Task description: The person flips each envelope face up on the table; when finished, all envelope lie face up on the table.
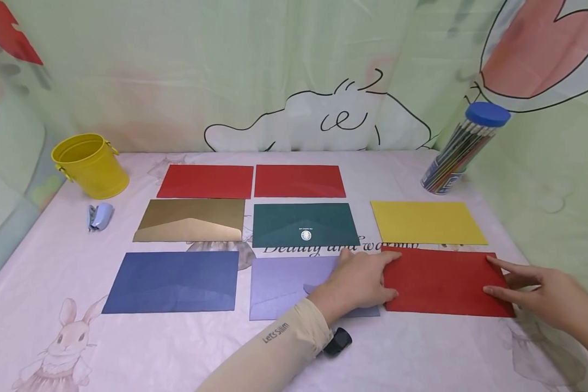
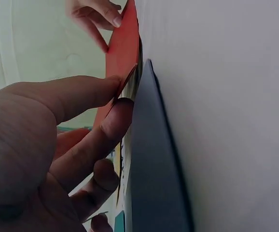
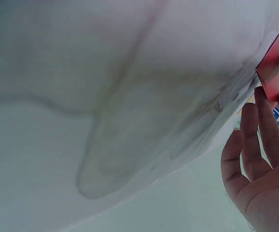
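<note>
A red envelope (image 1: pixel 446 283) lies flat at the front right, with a hand at each short side. My left hand (image 1: pixel 357 280) pinches its left edge, thumb on the upper face and a finger at the underside, as the left wrist view shows. At its right edge my right hand (image 1: pixel 544 288) grips it between thumb and fingers; in the right wrist view the hand (image 3: pixel 265 169) shows partly. Beneath my left wrist is a lavender envelope (image 1: pixel 279 288), partly covered. Just behind the held envelope lies a yellow envelope (image 1: pixel 428 223).
More envelopes lie in rows: blue (image 1: pixel 171 283), gold (image 1: pixel 176 215), dark green (image 1: pixel 294 218), and two red ones, left (image 1: pixel 203 181) and right (image 1: pixel 299 181). A yellow bucket (image 1: pixel 90 169) and a small lavender stapler (image 1: pixel 99 216) stand left. A blue-lidded pencil tub (image 1: pixel 463 149) stands back right.
</note>
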### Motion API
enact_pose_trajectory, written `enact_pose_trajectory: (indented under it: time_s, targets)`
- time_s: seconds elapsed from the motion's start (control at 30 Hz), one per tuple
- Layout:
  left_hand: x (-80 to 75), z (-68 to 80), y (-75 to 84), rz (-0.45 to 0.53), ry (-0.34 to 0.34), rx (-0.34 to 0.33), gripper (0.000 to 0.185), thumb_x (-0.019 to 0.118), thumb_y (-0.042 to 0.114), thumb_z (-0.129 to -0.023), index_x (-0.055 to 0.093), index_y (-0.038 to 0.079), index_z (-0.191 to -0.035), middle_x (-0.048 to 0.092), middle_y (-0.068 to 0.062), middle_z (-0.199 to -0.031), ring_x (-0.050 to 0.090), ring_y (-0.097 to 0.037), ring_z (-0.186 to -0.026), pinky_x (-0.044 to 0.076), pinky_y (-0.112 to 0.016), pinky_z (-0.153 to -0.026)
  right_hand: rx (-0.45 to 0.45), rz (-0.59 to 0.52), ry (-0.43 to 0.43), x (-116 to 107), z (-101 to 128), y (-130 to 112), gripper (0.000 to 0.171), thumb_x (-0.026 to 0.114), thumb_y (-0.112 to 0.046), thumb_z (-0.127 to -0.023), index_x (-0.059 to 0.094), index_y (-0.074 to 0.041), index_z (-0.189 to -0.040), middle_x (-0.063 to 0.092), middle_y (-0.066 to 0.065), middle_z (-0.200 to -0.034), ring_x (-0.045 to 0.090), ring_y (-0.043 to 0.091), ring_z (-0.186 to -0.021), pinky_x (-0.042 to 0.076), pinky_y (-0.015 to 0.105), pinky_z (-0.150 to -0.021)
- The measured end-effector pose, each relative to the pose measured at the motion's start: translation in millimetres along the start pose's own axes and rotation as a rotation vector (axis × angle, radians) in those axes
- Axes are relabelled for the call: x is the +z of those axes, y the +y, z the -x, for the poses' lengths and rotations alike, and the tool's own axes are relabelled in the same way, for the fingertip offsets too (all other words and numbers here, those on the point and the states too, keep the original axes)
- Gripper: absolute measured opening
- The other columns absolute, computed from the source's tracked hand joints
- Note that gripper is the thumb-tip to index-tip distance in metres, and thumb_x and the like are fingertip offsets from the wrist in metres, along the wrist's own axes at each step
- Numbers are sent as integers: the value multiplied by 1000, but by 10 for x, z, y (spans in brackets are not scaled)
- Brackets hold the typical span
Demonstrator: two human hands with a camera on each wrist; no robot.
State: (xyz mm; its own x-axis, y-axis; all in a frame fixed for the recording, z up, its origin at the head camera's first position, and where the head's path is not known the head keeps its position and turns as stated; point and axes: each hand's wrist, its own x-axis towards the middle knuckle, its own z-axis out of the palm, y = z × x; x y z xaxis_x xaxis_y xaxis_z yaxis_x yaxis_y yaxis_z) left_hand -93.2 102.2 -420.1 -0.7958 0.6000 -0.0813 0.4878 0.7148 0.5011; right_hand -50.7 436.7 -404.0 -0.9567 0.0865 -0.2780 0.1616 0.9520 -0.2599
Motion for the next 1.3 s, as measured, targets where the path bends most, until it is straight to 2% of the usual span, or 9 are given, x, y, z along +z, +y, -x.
enact_pose_trajectory:
  time_s: [0.07, 0.17, 0.3, 0.47, 0.6, 0.7, 0.97, 1.13, 1.3]
  targets:
    - [-2, 1, 11, -13, -3, -5, 67, 77, 40, -87, 50, 34, -148, 53, 17, -54, 52, 7, -57, 32, -40, -102, -6, 6, -6, -8, -11, 5, 96, 79, -49, -84, 34, 7, -148, 62, 30, -102, 54, 38, -89, 52, 33, -56]
    - [2, 2, 17, -21, 8, -8, 66, 78, 41, -86, 53, 33, -146, 62, 19, -71, 59, 3, -76, 33, -39, -101, -11, 8, -16, -15, -27, 8, 97, 78, -53, -84, 35, 7, -148, 62, 25, -100, 55, 37, -90, 52, 32, -56]
    - [13, 8, 15, -40, 27, -6, 66, 81, 43, -83, 56, 32, -143, 66, 19, -95, 59, -3, -93, 33, -37, -96, -8, -2, -34, -9, -46, 2, 96, 79, -53, -82, 40, 8, -145, 61, 22, -101, 55, 37, -90, 53, 33, -57]
    - [21, 24, 12, -93, 43, -5, 68, 83, 49, -78, 58, 34, -140, 65, 18, -104, 56, -3, -92, 33, -33, -86, -16, -9, -48, 21, -71, 11, 84, 83, -45, -80, 53, 8, -138, 59, 23, -103, 56, 38, -90, 54, 34, -59]
    - [30, 29, 16, -91, 36, -8, 68, 83, 49, -78, 58, 34, -140, 65, 18, -103, 56, -3, -91, 32, -33, -86, -49, 6, -23, 36, -62, 48, 68, 84, -42, -80, 65, 4, -127, 60, 19, -103, 56, 33, -89, 52, 31, -57]
    - [44, 26, 11, -87, 32, -14, 68, 83, 49, -79, 57, 34, -140, 65, 19, -104, 57, -3, -91, 32, -33, -86, -59, 10, -18, 40, -54, 56, 62, 83, -42, -81, 69, 2, -123, 60, 16, -102, 56, 31, -89, 51, 30, -57]
    - [76, 12, -2, -77, 32, -24, 69, 83, 50, -79, 56, 36, -141, 65, 20, -103, 57, -3, -88, 32, -32, -86, -25, -27, -50, 27, -53, 19, 69, 84, -44, -79, 66, 4, -125, 58, 24, -107, 56, 36, -92, 56, 35, -61]
    - [81, 9, 0, -73, 43, -25, 70, 83, 50, -79, 55, 38, -142, 65, 20, -102, 57, -3, -87, 31, -33, -88, -35, -34, -53, 9, -62, 7, 70, 84, -43, -80, 65, 5, -126, 57, 27, -110, 57, 39, -94, 57, 36, -62]
    - [66, 20, 4, -80, 39, -13, 70, 82, 49, -80, 53, 38, -144, 66, 20, -108, 59, -3, -92, 32, -36, -94, -60, -21, -57, -13, -66, -5, 67, 83, -41, -81, 65, 5, -126, 58, 27, -112, 58, 37, -93, 56, 35, -62]
